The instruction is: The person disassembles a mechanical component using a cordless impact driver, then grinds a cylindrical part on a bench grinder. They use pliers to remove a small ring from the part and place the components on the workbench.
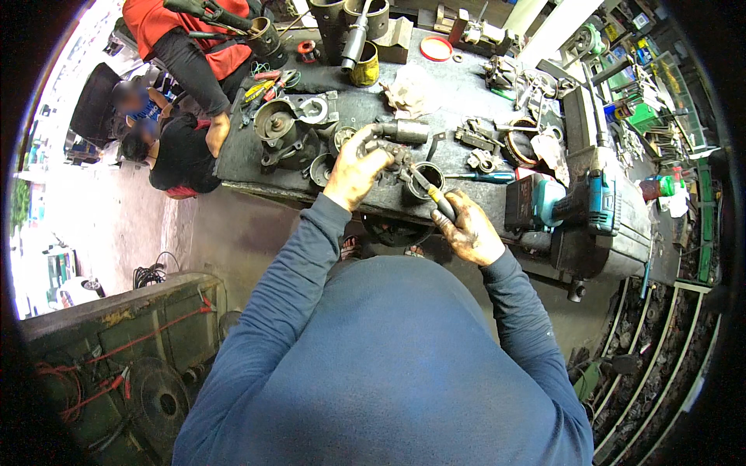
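Head view | left hand (355, 169) closed on a metal part (391, 138) above the desk (443, 85) edge | right hand (468, 230) gripping a screwdriver (430, 192), tip by the part | teal drill (584, 203) seen at right

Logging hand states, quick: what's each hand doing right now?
Left hand: closed around a grey metal motor part.
Right hand: closed on a screwdriver.
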The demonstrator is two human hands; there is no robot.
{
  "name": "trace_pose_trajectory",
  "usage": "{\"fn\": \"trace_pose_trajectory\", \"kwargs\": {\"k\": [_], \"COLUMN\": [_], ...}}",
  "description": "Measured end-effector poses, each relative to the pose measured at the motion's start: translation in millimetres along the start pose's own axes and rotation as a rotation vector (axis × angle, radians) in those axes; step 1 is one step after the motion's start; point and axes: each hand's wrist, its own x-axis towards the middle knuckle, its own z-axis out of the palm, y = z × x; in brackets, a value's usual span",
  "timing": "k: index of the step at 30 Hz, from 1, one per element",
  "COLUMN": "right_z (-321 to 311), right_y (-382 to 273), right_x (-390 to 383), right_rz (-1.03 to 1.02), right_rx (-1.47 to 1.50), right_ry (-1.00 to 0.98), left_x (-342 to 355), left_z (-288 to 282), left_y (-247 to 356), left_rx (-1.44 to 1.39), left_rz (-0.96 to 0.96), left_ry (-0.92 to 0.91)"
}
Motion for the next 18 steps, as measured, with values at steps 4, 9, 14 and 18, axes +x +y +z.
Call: {"fn": "trace_pose_trajectory", "kwargs": {"k": [4,9,14,18], "right_z": [16.6,-5.3,-12.0,-0.7], "right_y": [-1.4,-20.6,-15.2,2.7], "right_x": [0.7,9.2,14.6,14.6], "right_rz": [0.016,-0.003,0.078,0.270], "right_rx": [0.069,-0.050,0.007,0.224], "right_ry": [0.068,-0.014,-0.092,-0.193], "left_x": [1.7,29.2,40.3,38.8], "left_z": [25.2,6.9,5.2,16.1], "left_y": [5.3,35.3,-21.9,-45.4], "left_rx": [-0.202,0.111,-0.128,-0.417], "left_rz": [-0.484,-0.348,-0.455,-0.753], "left_ry": [0.276,0.116,0.057,0.002]}}
